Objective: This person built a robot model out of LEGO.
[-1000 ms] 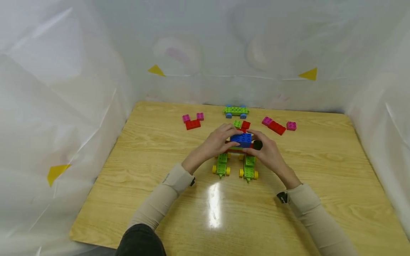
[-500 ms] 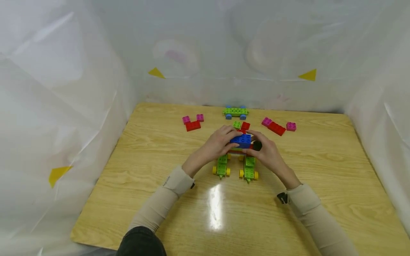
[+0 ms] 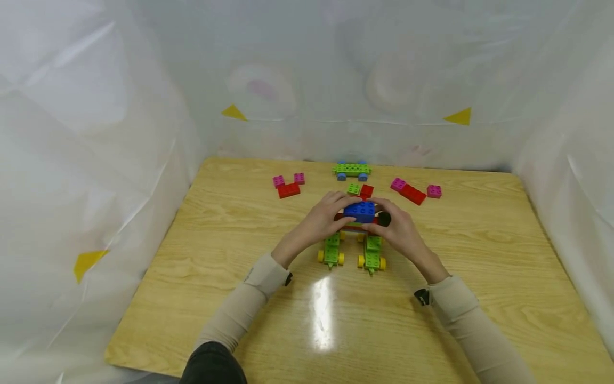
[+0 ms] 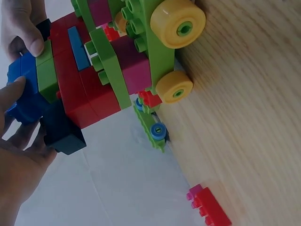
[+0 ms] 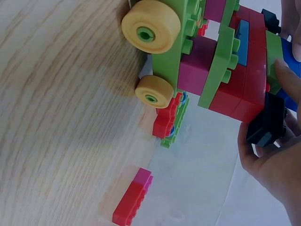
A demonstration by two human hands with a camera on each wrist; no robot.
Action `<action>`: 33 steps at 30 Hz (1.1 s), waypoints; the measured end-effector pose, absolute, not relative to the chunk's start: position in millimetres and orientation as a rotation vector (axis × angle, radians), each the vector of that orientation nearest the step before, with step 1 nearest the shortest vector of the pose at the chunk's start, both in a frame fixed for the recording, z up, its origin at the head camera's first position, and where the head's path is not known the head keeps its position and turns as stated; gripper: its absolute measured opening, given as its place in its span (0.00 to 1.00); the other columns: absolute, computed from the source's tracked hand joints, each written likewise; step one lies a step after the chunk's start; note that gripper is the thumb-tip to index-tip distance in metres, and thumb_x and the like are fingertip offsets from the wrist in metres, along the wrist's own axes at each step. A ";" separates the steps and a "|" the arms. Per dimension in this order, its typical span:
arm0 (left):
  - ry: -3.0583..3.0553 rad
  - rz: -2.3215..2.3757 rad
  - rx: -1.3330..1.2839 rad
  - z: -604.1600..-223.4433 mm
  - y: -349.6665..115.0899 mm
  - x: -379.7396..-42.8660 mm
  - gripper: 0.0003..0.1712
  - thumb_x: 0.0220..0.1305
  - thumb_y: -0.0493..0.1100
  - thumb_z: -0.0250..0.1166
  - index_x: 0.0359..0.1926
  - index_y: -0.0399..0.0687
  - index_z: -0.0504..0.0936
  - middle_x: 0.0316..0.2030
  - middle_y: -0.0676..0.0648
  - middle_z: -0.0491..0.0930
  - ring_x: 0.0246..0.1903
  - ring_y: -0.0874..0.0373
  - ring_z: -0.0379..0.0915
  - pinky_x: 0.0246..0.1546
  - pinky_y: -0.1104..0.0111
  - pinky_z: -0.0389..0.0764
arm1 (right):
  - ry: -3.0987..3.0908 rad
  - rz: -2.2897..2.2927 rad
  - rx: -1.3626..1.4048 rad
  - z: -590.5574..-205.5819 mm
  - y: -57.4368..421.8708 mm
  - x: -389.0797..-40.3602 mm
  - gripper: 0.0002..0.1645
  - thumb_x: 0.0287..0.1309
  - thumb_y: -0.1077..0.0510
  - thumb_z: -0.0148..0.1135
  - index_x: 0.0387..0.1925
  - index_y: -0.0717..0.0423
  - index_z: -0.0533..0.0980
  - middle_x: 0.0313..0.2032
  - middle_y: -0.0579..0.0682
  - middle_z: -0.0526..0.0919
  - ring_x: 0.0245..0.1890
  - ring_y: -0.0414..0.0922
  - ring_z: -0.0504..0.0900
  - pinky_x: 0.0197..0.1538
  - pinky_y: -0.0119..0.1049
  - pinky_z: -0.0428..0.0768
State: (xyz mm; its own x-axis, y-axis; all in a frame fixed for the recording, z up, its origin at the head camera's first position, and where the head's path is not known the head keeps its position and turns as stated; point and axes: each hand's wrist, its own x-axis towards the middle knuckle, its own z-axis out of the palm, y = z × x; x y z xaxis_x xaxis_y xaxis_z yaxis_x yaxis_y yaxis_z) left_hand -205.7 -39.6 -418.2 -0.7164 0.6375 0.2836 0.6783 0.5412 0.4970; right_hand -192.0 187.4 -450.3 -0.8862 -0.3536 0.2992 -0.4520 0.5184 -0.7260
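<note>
At the middle of the table stands a toy brick model, with a blue brick (image 3: 360, 212) on top. My left hand (image 3: 320, 217) grips the left end of that brick between thumb and fingers. From the other side, my right hand (image 3: 400, 226) pinches the upper part, its thumb on the green brick (image 5: 272, 52) just under the blue. Beneath this lie red bricks (image 4: 70, 84), with a black brick (image 5: 265, 120) sticking out beside them. Two green wheeled bases (image 3: 332, 249) with yellow wheels (image 4: 178, 23) carry the model.
Behind the model stands a green wheeled base (image 3: 352, 169) with blue wheels. A small green brick (image 3: 353, 189) and a red brick (image 3: 366, 190) lie before it. Red and pink bricks lie left (image 3: 289, 190) and right (image 3: 412, 194). White sheeting (image 3: 307, 80) surrounds the wooden table (image 3: 216, 224).
</note>
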 end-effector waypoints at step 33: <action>-2.636 -1.125 -1.082 -420.0 -50.6 -211.6 0.23 0.62 0.43 0.67 0.58 0.44 0.79 0.51 0.46 0.76 0.53 0.54 0.68 0.53 0.66 0.72 | -2.658 1.331 0.683 -452.1 189.3 -192.0 0.33 0.54 0.54 0.71 0.60 0.58 0.70 0.50 0.57 0.79 0.50 0.53 0.77 0.54 0.56 0.72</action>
State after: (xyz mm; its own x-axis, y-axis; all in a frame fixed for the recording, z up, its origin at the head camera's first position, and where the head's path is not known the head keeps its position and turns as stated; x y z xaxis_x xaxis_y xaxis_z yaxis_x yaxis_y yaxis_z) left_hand -211.6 -50.6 -420.0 -0.7479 0.5782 0.3262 0.6355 0.4815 0.6035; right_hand -192.0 189.3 -452.1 -0.8957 -0.3495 0.2749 -0.4295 0.5199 -0.7384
